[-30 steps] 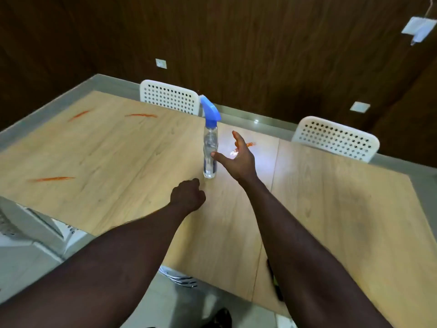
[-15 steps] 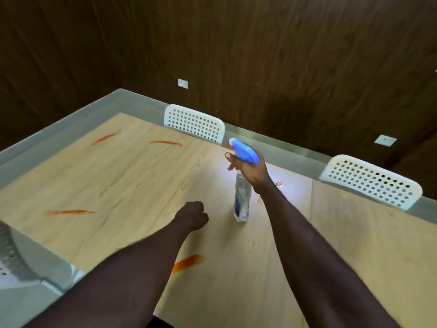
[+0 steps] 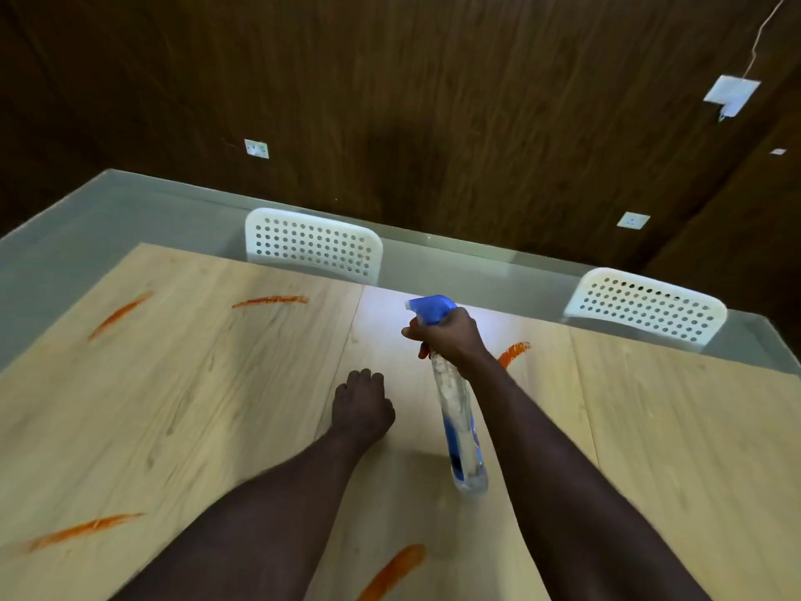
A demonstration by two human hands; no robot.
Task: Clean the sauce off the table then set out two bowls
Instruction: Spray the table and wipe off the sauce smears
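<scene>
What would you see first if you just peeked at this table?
The orange sauce streaks smeared across the wooden table jump out, like the one at the near edge. In the middle, the right hand grips a tilted spray bottle with a blue top, the left hand curled beside it.

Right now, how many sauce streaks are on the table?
5 sauce streaks: far left, far centre, far right, near left, near centre. The arms may hide others.

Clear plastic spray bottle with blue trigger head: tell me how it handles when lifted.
Probably light: the right hand alone holds the clear plastic spray bottle by its neck. Likely tippy once set down: tall, narrow base. Possibly slippery: smooth wall.
</scene>
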